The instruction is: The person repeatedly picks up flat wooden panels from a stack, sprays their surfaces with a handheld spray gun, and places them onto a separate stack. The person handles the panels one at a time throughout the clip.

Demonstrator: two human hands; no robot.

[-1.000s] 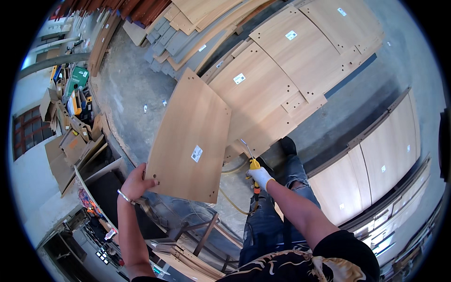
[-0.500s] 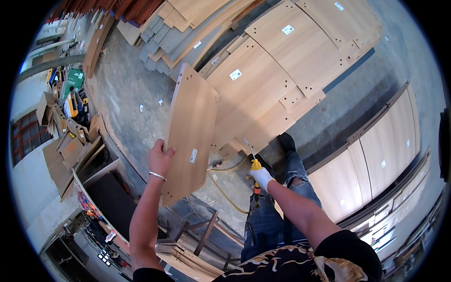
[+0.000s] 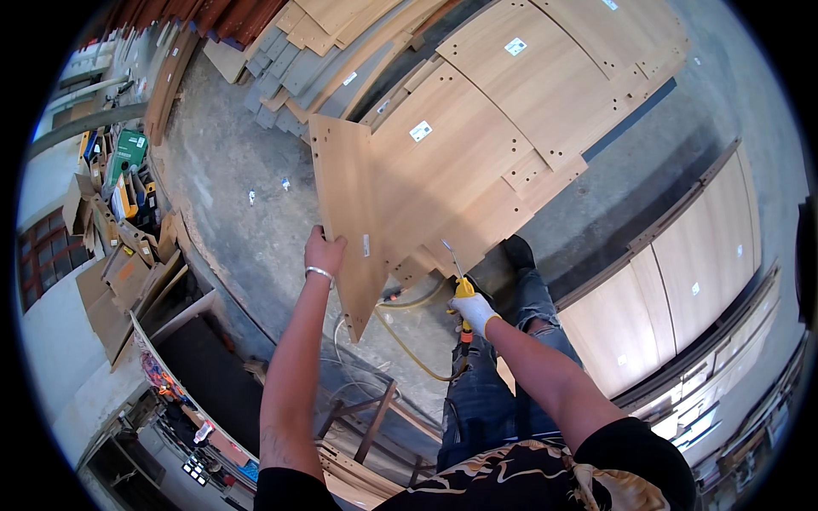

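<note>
My bare left hand (image 3: 325,254), with a bracelet at the wrist, grips the left edge of a light wood panel (image 3: 351,200). The panel stands tilted on edge, with drilled holes near its ends and a white label on its face. In a white glove, my right hand (image 3: 474,313) closes round a yellow air blow gun (image 3: 463,289), its thin metal nozzle pointing up and away from me. A yellow hose (image 3: 409,356) loops to the left of it. Beyond both hands lie stacked wood panels (image 3: 460,136) with holes and labels; the held panel overlaps their near left side.
Grey and wood boards (image 3: 298,72) are piled at the far left. More panels (image 3: 682,281) lie to the right. Cardboard and boxes (image 3: 119,281) crowd the left wall, near a dark-bottomed bin (image 3: 213,366). A wooden frame (image 3: 375,422) stands close to my legs on the concrete floor (image 3: 221,162).
The held panel has turned more edge-on to me, and its lower end has risen. My left hand has moved right and up with it. My right hand with the blow gun has barely moved.
</note>
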